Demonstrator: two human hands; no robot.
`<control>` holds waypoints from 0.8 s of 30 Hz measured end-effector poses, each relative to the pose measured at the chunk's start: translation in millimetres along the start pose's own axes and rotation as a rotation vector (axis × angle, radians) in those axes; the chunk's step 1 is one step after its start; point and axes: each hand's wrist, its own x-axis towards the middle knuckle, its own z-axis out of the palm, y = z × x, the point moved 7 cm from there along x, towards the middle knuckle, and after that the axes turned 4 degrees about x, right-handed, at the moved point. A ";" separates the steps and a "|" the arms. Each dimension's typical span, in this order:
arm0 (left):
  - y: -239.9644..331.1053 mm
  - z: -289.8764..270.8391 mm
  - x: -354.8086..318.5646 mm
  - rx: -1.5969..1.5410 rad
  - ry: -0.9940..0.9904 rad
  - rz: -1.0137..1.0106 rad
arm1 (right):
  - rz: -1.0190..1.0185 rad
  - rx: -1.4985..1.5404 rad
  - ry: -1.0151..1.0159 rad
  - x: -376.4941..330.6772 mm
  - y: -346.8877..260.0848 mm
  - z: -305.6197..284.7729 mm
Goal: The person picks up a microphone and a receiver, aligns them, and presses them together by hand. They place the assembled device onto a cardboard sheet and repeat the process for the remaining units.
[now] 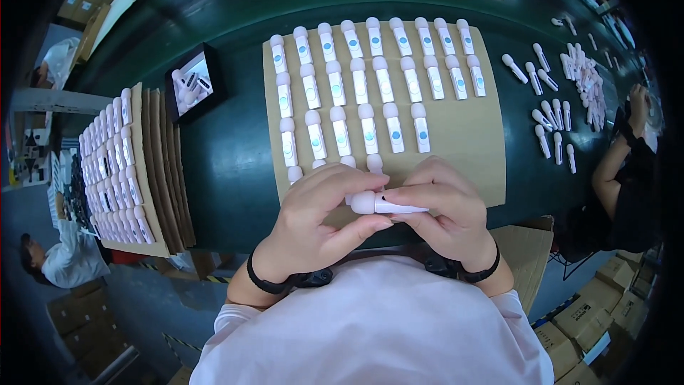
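Both my hands hold one small white device with a rounded pale pink head [380,203] just above the near edge of a brown cardboard sheet [470,142]. My left hand [320,210] pinches the pink head end. My right hand [445,207] grips the white body. Rows of the same white devices with blue buttons [370,78] lie side by side on the cardboard, pink heads pointing away from me. The nearest row, just beyond my fingers, is partly hidden by my hands.
A stack of cardboard sheets with more devices [117,164] sits at the left on the dark green belt [228,150]. A black tray [194,84] lies beside it. Loose devices [563,107] lie at the right near another person's arm [613,164]. Cartons stand on the floor.
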 end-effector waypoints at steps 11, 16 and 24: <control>2.3 -0.5 -3.0 0.076 -0.002 0.101 | -0.092 -0.047 0.045 1.1 -4.6 3.3; 3.4 -1.4 -4.7 0.111 0.009 0.114 | -0.080 -0.053 0.045 1.4 -4.3 4.4; 3.3 -1.6 -3.2 0.103 0.010 0.129 | -0.082 -0.061 0.042 4.2 -6.2 4.8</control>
